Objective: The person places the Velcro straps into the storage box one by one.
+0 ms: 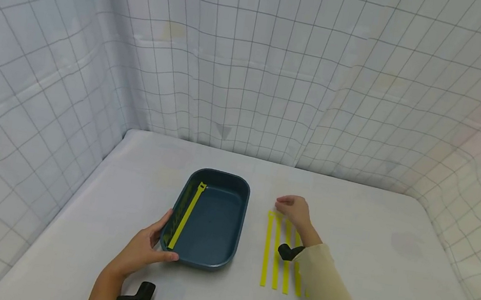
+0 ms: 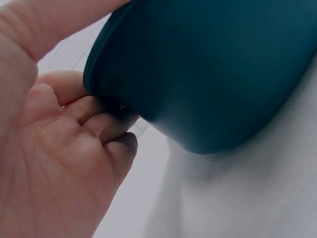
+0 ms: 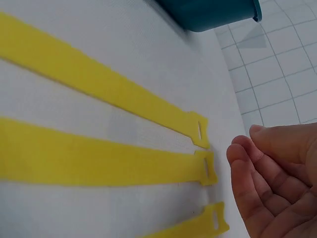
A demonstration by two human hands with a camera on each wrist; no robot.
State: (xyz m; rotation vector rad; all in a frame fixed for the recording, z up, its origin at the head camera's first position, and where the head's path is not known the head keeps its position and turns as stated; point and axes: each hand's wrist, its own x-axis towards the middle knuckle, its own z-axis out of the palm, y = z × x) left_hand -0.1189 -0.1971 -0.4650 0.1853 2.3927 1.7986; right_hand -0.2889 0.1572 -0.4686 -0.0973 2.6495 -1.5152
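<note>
A dark teal plastic bin (image 1: pixel 210 228) stands on the white table, with one yellow hook-and-loop cable tie (image 1: pixel 187 214) lying lengthwise along its left side. My left hand (image 1: pixel 138 251) grips the bin's near left corner, thumb at the rim and fingers against the outer wall (image 2: pixel 198 99). To the right of the bin, several yellow cable ties (image 1: pixel 266 252) lie side by side in a row, partly hidden by my right forearm. Just beyond their slotted heads (image 3: pixel 207 168) hovers my right hand (image 1: pixel 296 213), fingers loosely bent, with nothing between thumb and fingertips.
White cloth covers the table (image 1: pixel 363 230). Grid-patterned white curtains (image 1: pixel 252 69) hang behind it and on both sides. Each wrist carries a black camera mount (image 1: pixel 136 296).
</note>
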